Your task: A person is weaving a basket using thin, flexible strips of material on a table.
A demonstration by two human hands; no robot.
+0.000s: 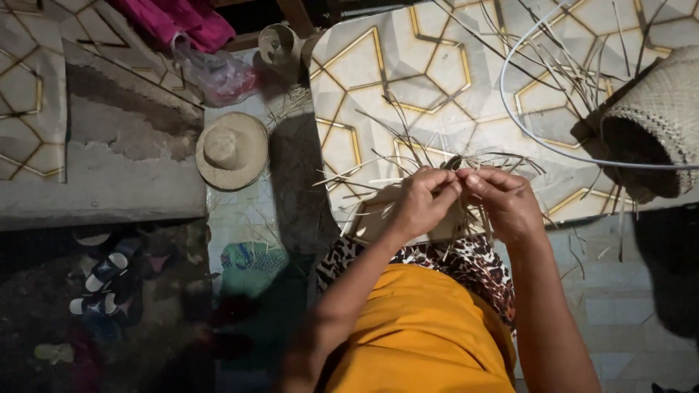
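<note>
Both hands, the left hand (421, 200) and right hand (502, 198), pinch thin straw strands (466, 161) at frame centre, seemingly a started weave, and loose ends fanning toward twelve o'clock could snap or slip if bent sharply.

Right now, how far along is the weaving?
Done: a woven hat lies on the floor and a woven basket sits at the table's right end. In hand: left hand and right hand pinch straw strips together; the piece is barely started. Left: many loose strips lie unwoven on the table.
</note>
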